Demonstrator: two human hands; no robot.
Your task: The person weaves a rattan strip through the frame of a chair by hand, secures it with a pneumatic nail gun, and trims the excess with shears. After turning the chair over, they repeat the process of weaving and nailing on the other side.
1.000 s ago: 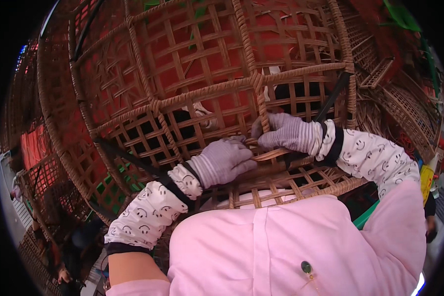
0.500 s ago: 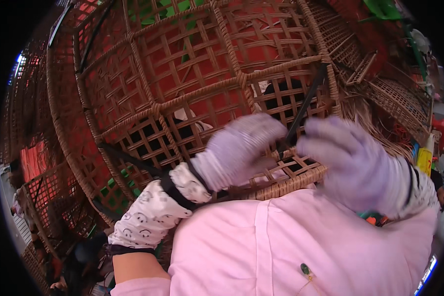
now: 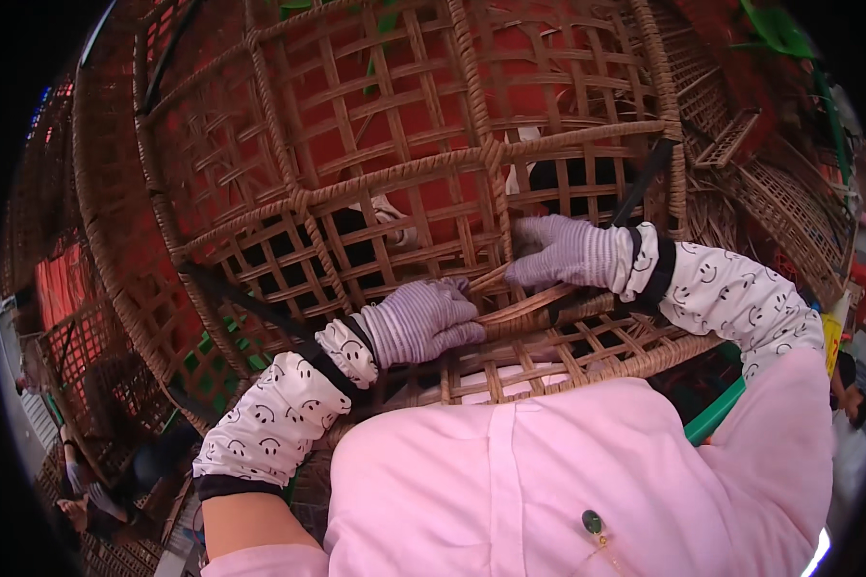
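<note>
Below-left of the wrapped rib (image 3: pixel 498 197), the left hand (image 3: pixel 423 322) curls beside a cane strip (image 3: pixel 524 310) below that rib; the right hand (image 3: pixel 563 252) (raised half a second ago) is back just right of it, so two-handed work resumes; I cannot tell whether either grip is clamped.

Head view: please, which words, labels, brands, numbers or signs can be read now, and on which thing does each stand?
No text can be read.
Yellow object at right: any marks are too small to read.
White sleeve covers: smiling-face drawings, no words seen.
Woven frame and striped gloves: no lettering seen.
</note>
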